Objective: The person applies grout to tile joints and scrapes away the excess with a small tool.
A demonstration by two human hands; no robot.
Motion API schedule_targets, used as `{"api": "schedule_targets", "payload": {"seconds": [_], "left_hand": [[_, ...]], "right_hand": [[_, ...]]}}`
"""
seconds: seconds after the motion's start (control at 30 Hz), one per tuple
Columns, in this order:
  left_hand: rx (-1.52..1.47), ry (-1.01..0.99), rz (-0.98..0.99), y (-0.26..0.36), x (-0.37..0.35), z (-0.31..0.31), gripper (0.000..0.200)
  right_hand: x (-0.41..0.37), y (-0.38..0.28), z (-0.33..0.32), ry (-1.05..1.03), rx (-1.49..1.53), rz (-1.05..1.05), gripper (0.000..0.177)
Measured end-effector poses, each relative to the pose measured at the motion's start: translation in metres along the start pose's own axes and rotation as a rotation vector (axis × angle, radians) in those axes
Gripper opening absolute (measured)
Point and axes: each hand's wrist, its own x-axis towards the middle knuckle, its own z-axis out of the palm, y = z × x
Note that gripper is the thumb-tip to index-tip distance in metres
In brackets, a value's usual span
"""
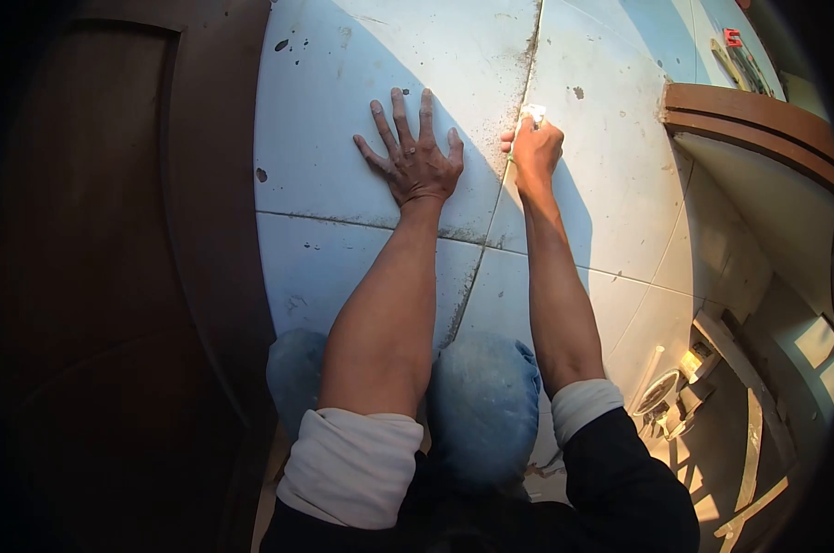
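My left hand (418, 158) lies flat on a pale floor tile (334, 138), fingers spread, holding nothing. To its right, my right hand (535, 147) is closed around a small whitish object (533, 112), mostly hidden by the fingers, over the dark joint (528, 69) between two tiles. What the object is cannot be made out. Dark grit lies along the joint and where the joints cross, below the hands. Both forearms reach forward from rolled white cuffs.
Brown wooden panelling (212, 184) borders the left. A curved wooden edge (749, 124) juts in at right, with tools (744, 64) beyond it. Lower right are wooden strips (753, 442) and a round object (658, 394). My jeans-clad knee (483, 405) is below.
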Motion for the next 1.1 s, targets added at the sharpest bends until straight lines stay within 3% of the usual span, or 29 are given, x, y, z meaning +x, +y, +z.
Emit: {"api": "schedule_targets", "payload": {"seconds": [0.1, 0.23, 0.33, 0.43, 0.6, 0.83, 0.9, 1.1], "left_hand": [[0.01, -0.008, -0.003, -0.001, -0.001, 0.0, 0.075], [-0.017, -0.023, -0.014, 0.0, 0.002, -0.002, 0.074], [-0.017, -0.032, -0.018, 0.0, 0.002, -0.002, 0.074], [-0.013, -0.029, -0.011, 0.001, 0.001, -0.003, 0.074], [0.012, -0.048, -0.013, 0.0, 0.001, -0.004, 0.076], [-0.003, -0.049, -0.024, 0.001, 0.002, -0.004, 0.077], [0.015, -0.051, -0.018, -0.001, 0.004, -0.004, 0.077], [0.005, -0.05, -0.015, 0.001, 0.0, -0.005, 0.076]], "right_hand": [[0.035, -0.012, 0.004, 0.0, -0.139, -0.119, 0.033], [-0.02, 0.016, -0.003, 0.003, -0.162, -0.042, 0.026], [-0.014, 0.009, -0.002, 0.016, -0.127, 0.004, 0.027], [0.038, -0.014, 0.008, 0.041, -0.063, -0.086, 0.029], [0.149, -0.068, 0.021, 0.014, -0.052, -0.036, 0.029], [0.227, -0.119, 0.028, 0.001, -0.055, -0.045, 0.023], [0.226, -0.128, 0.024, -0.047, -0.111, -0.011, 0.022], [0.185, -0.079, 0.016, 0.001, -0.176, -0.17, 0.029]]}}
